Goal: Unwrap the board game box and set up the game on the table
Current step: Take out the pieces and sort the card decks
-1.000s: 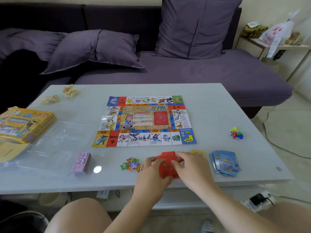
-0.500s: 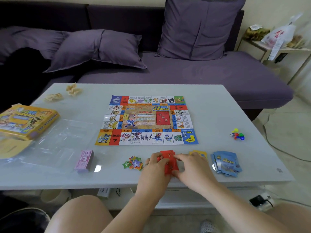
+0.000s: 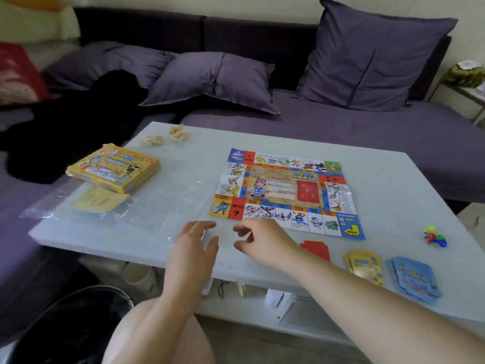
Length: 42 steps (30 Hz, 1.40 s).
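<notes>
Near the table (image 3: pixel 393 195) edge, the left hand (image 3: pixel 193 249) has its fingers loosely spread and the right hand (image 3: pixel 266 243) has them loosely curled, both empty. Red cards (image 3: pixel 316 249) lie just right of them. Beyond, the game board (image 3: pixel 286 193) lies unfolded, the box (image 3: pixel 115 166) farther left.

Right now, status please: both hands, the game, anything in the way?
Left hand open, right hand loosely curled, both empty. Game board unfolded, red cards lying free. Plastic wrap beside left hand.
</notes>
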Available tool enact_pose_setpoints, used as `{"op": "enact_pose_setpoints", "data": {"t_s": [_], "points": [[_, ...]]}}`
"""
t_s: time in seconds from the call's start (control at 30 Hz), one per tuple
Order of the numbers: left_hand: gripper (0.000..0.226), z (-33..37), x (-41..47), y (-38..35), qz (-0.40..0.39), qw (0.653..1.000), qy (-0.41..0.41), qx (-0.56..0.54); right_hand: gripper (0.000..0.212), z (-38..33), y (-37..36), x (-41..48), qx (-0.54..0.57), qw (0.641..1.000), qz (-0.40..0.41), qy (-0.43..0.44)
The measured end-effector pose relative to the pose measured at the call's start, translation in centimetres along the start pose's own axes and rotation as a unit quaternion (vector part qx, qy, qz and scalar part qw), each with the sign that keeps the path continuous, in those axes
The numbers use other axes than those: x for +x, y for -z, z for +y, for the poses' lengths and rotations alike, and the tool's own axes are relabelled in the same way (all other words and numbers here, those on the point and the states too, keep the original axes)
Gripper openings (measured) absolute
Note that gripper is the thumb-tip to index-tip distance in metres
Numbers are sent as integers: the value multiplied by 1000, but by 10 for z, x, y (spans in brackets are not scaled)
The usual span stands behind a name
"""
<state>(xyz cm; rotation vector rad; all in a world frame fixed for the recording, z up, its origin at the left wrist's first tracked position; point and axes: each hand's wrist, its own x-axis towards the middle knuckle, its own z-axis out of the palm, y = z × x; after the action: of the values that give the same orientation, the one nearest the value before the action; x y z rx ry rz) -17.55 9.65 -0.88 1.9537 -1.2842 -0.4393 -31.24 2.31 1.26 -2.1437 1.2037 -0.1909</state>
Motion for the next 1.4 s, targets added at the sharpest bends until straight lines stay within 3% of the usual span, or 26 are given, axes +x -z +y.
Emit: {"op": "enact_pose_setpoints", "data": {"t_s": [0.2,0.3,0.33,0.47,0.6,0.8,0.87,1.0,1.1,1.4], "points": [[16,-33,1,24,23,998,51,-17,49,-44,-23,55,11,998,-40,-43],[29,-39,2,22,-16,999,43,9,11,-52,-26,75,-15,995,-75,-70],[34,-41,3,21,-34,998,38,27,25,-55,-27,80,-24,993,-87,-78],[41,-47,7,15,-73,994,16,82,30,-66,-30,92,-56,986,-129,-95],[40,-53,10,13,-107,987,43,114,12,-73,-35,103,-137,970,-181,-90],[52,-53,9,16,-149,976,47,149,23,-86,-41,110,-290,930,-221,-48],[55,-54,8,16,-154,972,37,174,13,-85,-41,115,-281,929,-234,-59],[64,-57,4,16,-161,966,20,202,29,-83,-40,124,-213,940,-250,-96],[70,-58,1,18,-164,965,9,202,21,-83,-42,125,-195,938,-262,-112],[65,-58,-2,19,-168,962,6,214,25,-84,-43,115,-175,949,-244,-93]]}}
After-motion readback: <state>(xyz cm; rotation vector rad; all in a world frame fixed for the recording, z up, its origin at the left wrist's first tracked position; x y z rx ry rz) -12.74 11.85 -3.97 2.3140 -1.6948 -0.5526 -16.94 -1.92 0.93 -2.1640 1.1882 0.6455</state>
